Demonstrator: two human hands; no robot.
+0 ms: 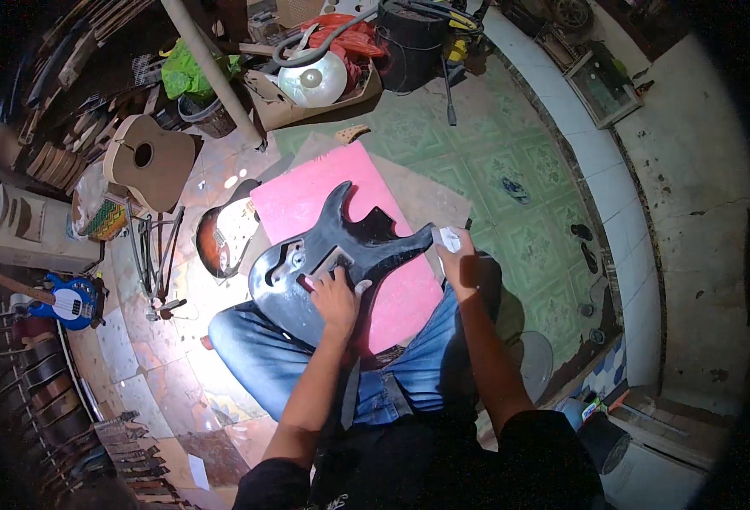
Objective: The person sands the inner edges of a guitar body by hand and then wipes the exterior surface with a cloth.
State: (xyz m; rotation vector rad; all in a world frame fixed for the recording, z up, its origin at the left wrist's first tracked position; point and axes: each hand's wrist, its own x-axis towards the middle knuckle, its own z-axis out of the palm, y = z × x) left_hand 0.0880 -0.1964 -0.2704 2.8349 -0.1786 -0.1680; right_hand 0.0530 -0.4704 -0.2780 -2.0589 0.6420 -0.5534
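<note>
A glossy black electric guitar body (pixel 294 293) lies across a pink board (pixel 341 174) in front of me and over my lap, its horns pointing up and to the right. My left hand (pixel 334 299) rests on the body beside its long cut-out, fingers spread and thumb apart. At the tip of the right-hand horn, my right hand (pixel 460 259) pinches a small whitish sheet (pixel 450 239), which looks like sandpaper, against the edge. The underside of the sheet is hidden.
A sunburst guitar body (pixel 211 242) lies left of the board. Farther left are an acoustic guitar body (pixel 144 157), a metal stand (pixel 156 263) and a blue bass (pixel 73 302). A cardboard box (pixel 286 115) and black bucket (pixel 409 47) stand ahead. A sandal (pixel 515 190) lies on green tiles.
</note>
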